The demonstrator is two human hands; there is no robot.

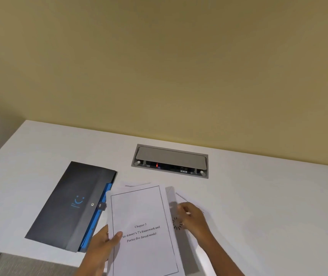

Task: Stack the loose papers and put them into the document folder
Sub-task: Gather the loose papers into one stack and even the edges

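Two hands gathering papers beside a dark folder on a white table.

Left hand (103,244) closed on the left edge of the top sheet (143,226), thumb over the page; right hand (191,218) loosely curled, fingertips on a second sheet (181,200) just right of it. Top sheet printed side up, long axis running away from the person; a third sheet's edge (137,184) peeking out behind. One folder (69,204) lying shut, touching the papers' left, blue edging showing, contents hidden. Beyond, one cable box (170,160) set into the table (258,196).
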